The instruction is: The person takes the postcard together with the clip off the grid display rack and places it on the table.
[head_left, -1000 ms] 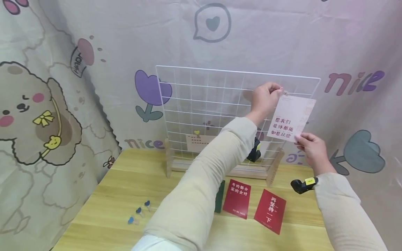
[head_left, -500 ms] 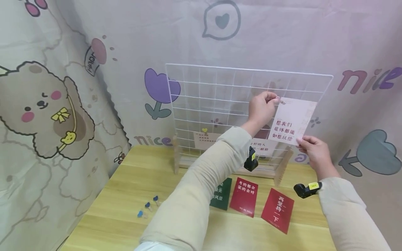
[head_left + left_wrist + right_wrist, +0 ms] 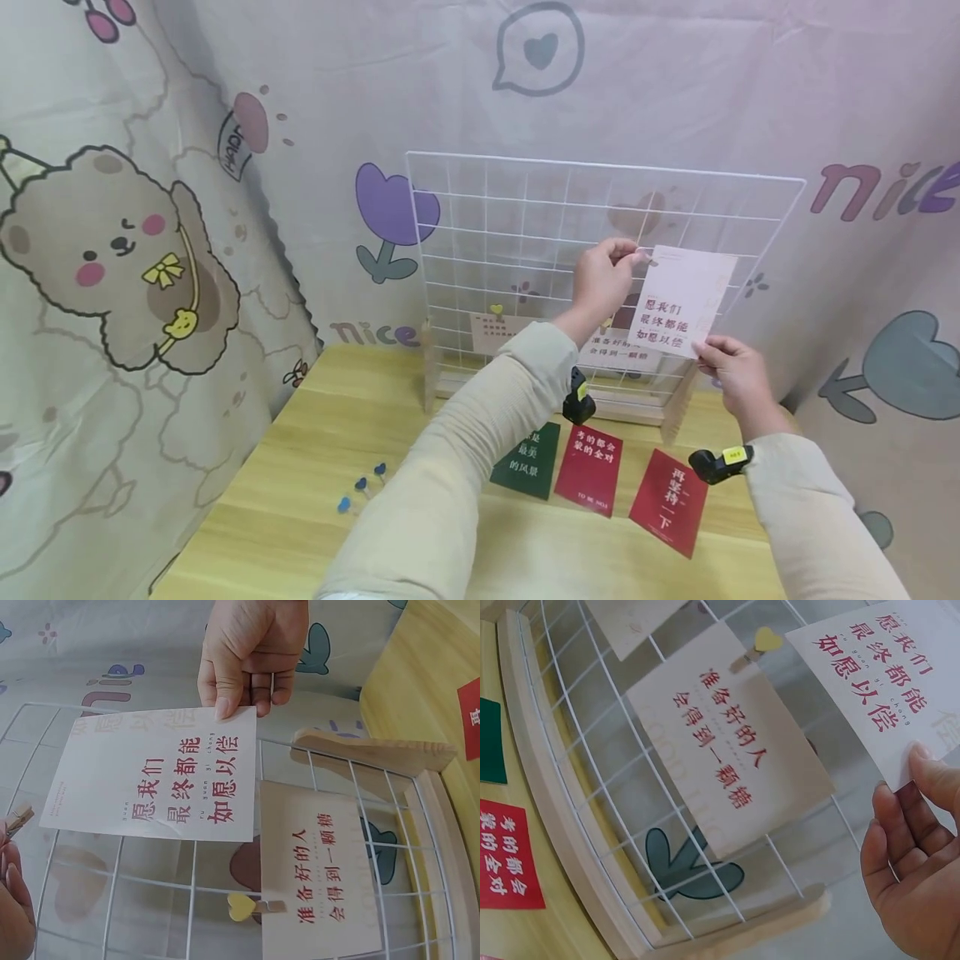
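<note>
My right hand (image 3: 738,375) pinches the lower right corner of a white card (image 3: 684,287) with red lettering. It holds the card upright in front of the right part of a white wire grid (image 3: 600,166). Beside the card's upper left corner, my left hand (image 3: 603,282) pinches a small wooden clothespin (image 3: 21,817), seen apart from the card in the left wrist view. Lower on the grid hangs another white card (image 3: 727,742), fastened by a clothespin with a yellow heart (image 3: 241,907). Farther left a similar card (image 3: 491,336) hangs, partly hidden by my left sleeve.
A green card (image 3: 528,467) and two red cards, one at centre (image 3: 588,475) and one at right (image 3: 670,504), lie on the wooden table (image 3: 285,500). Several blue heart clothespins (image 3: 362,483) lie left of my left sleeve. A wooden stand (image 3: 678,400) supports the grid.
Both hands and the white card have moved down and left relative to the grid. The view has shifted left, and the lower clipped card now shows more between my arms.
</note>
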{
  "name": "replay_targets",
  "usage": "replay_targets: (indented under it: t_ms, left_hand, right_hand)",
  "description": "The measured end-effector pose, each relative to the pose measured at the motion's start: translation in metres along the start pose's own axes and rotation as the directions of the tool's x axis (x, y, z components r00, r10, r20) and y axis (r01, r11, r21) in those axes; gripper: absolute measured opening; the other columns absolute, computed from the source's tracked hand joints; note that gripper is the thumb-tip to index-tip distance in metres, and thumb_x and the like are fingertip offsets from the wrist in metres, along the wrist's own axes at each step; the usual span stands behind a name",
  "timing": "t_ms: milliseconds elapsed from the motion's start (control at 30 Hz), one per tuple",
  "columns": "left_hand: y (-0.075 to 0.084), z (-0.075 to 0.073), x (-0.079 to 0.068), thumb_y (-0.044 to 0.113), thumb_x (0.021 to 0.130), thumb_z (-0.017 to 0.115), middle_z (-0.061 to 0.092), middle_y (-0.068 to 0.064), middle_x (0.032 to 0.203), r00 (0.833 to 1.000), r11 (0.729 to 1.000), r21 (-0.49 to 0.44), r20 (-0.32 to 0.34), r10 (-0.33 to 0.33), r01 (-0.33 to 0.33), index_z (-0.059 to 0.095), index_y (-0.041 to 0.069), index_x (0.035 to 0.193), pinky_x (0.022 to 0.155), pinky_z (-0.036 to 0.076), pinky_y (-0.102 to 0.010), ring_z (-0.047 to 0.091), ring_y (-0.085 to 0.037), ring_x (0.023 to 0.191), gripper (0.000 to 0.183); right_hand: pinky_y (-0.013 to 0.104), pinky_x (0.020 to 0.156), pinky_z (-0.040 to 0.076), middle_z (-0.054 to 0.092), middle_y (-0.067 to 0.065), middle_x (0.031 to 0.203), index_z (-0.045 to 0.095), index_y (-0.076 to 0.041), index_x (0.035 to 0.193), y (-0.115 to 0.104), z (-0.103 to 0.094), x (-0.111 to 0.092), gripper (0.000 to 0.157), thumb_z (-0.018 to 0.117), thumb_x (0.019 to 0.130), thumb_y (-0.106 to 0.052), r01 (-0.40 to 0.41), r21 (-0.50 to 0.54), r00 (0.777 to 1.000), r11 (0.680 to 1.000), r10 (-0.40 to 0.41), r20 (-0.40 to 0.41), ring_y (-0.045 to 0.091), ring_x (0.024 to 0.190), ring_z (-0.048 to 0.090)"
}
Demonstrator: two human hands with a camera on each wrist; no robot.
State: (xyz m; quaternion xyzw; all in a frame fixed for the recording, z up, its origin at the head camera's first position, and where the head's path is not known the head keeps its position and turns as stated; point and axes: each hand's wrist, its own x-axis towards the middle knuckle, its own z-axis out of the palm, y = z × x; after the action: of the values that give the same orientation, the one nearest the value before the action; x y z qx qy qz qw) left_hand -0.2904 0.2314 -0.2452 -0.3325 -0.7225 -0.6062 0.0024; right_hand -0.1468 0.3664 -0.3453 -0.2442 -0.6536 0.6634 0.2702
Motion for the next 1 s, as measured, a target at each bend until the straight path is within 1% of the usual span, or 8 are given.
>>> replay_targets:
  t_ms: [167, 300, 367, 600, 633, 767, 867, 1000]
  left_hand:
    - [-0.007, -0.01, -0.005, 0.017, 0.08, 0.061, 0.061, 0.009, 0.077, 1.0, 1.0, 0.019, 0.001, -0.001, 0.001, 0.064, 0.011, 0.088, 0.054, 0.04, -0.01, 0.051, 0.001, 0.065, 0.01]
    - [-0.012, -0.019, -0.009, 0.017, 0.08, 0.061, 0.062, 0.007, 0.079, 1.0, 1.0, 0.023, 0.001, 0.0, 0.0, 0.064, 0.01, 0.089, 0.055, 0.04, -0.011, 0.051, -0.001, 0.066, 0.012]
    - [-0.015, -0.024, -0.011, 0.017, 0.081, 0.061, 0.061, 0.007, 0.079, 1.0, 1.0, 0.018, 0.003, -0.009, 0.009, 0.064, 0.01, 0.089, 0.055, 0.04, -0.011, 0.051, -0.002, 0.066, 0.012]
    - [-0.023, -0.04, -0.02, 0.016, 0.08, 0.061, 0.06, 0.006, 0.08, 1.0, 0.999, -0.02, 0.01, -0.028, 0.028, 0.063, 0.009, 0.091, 0.054, 0.042, -0.013, 0.051, -0.003, 0.067, 0.013]
    - [-0.024, -0.043, -0.022, 0.016, 0.08, 0.061, 0.06, 0.006, 0.081, 0.999, 0.999, -0.017, 0.008, -0.031, 0.031, 0.063, 0.009, 0.091, 0.054, 0.042, -0.013, 0.052, -0.003, 0.068, 0.013]
    - [-0.028, -0.052, -0.028, 0.016, 0.08, 0.061, 0.061, 0.005, 0.082, 0.999, 0.999, -0.013, 0.009, -0.031, 0.031, 0.063, 0.008, 0.092, 0.056, 0.043, -0.013, 0.053, -0.004, 0.07, 0.014]
    - [-0.032, -0.057, -0.034, 0.015, 0.08, 0.061, 0.062, 0.004, 0.082, 1.0, 0.999, -0.023, 0.008, -0.028, 0.028, 0.063, 0.007, 0.091, 0.058, 0.044, -0.014, 0.054, -0.006, 0.07, 0.013]
    - [-0.04, -0.065, -0.045, 0.016, 0.08, 0.061, 0.061, 0.004, 0.08, 0.998, 0.998, -0.029, 0.015, -0.058, 0.058, 0.063, 0.008, 0.09, 0.058, 0.044, -0.015, 0.055, -0.008, 0.071, 0.013]
  right_hand:
    - [0.021, 0.064, 0.047, 0.058, -0.005, 0.076, 0.065, -0.015, 0.081, 0.044, -0.015, 0.035, 0.007, 0.065, 0.077, -0.01, 0.048, 0.032, 0.998, 0.998, -0.049, 0.03, 0.008, 0.066, 0.055]
    - [0.026, 0.065, 0.049, 0.059, 0.003, 0.091, 0.063, -0.006, 0.101, 0.143, -0.063, 0.115, 0.026, 0.066, 0.075, -0.009, 0.077, 0.095, 0.995, 0.992, -0.083, 0.055, 0.016, 0.073, 0.058]
    - [0.026, 0.066, 0.049, 0.06, 0.004, 0.09, 0.064, -0.006, 0.098, 0.157, -0.062, 0.121, 0.021, 0.064, 0.077, -0.008, 0.068, 0.119, 0.996, 0.99, -0.074, 0.046, 0.015, 0.072, 0.058]
    - [0.019, 0.062, 0.048, 0.058, -0.004, 0.073, 0.065, -0.014, 0.076, 0.036, 0.016, 0.012, 0.009, 0.063, 0.077, -0.006, 0.058, 0.078, 0.998, 0.995, -0.06, 0.025, 0.007, 0.063, 0.055]
    - [0.02, 0.061, 0.048, 0.058, -0.002, 0.074, 0.065, -0.012, 0.077, 0.059, 0.007, 0.032, 0.007, 0.064, 0.077, -0.005, 0.062, 0.131, 0.996, 0.989, -0.07, 0.056, 0.008, 0.062, 0.055]
    - [0.019, 0.06, 0.048, 0.055, -0.002, 0.075, 0.066, -0.015, 0.074, 0.062, 0.012, 0.027, 0.007, 0.066, 0.075, -0.008, 0.106, 0.126, 0.991, 0.986, -0.115, 0.073, 0.007, 0.062, 0.055]
    - [0.016, 0.058, 0.047, 0.054, -0.005, 0.074, 0.065, -0.018, 0.071, 0.031, 0.033, -0.007, 0.016, 0.063, 0.077, -0.004, 0.088, 0.076, 0.995, 0.993, -0.091, 0.036, 0.005, 0.06, 0.054]
    - [0.015, 0.058, 0.046, 0.056, -0.008, 0.07, 0.064, -0.019, 0.07, 0.031, 0.045, -0.019, 0.019, 0.062, 0.077, -0.003, 0.071, 0.082, 0.996, 0.994, -0.076, 0.053, 0.004, 0.059, 0.054]
